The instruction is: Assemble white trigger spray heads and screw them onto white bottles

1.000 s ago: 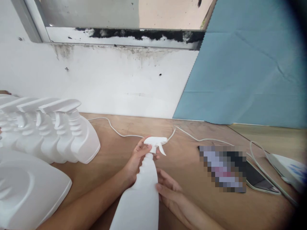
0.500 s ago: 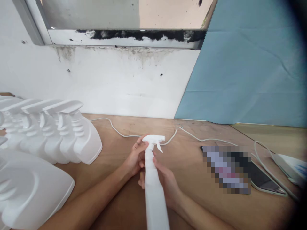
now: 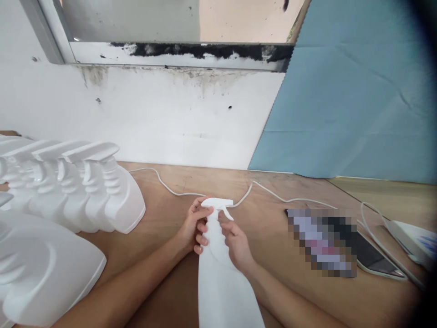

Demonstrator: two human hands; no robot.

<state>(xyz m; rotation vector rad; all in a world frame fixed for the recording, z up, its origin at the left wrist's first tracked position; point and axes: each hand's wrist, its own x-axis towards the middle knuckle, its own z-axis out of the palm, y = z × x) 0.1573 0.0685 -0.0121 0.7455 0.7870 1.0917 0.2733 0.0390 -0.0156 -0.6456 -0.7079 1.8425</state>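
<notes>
A white spray bottle [image 3: 223, 282] with a trigger spray head [image 3: 216, 203] is between my two hands, its nozzle pointing right and its base running out of the bottom of the view. My left hand [image 3: 195, 225] is closed around the neck from the left, thumb on the side of the spray head; a ring shows on one finger. From the right, my right hand [image 3: 238, 243] has its curled fingers at the bottle's ridged neck just under the trigger. Some of its fingertips are hidden behind the bottle.
Several white bottles [image 3: 128, 200] stand in a row at the left, with another white bottle [image 3: 68, 269] in front. A white cable [image 3: 167, 186] crosses the wooden table [image 3: 164, 291]. A phone [image 3: 378, 255] with a blurred screen lies at the right. Wall and blue cloth [image 3: 341, 105] close off the back.
The spray bottle has turned about its length, so its broad side now faces me, and its head sits slightly lower. My right hand's fingers have shifted up toward the trigger.
</notes>
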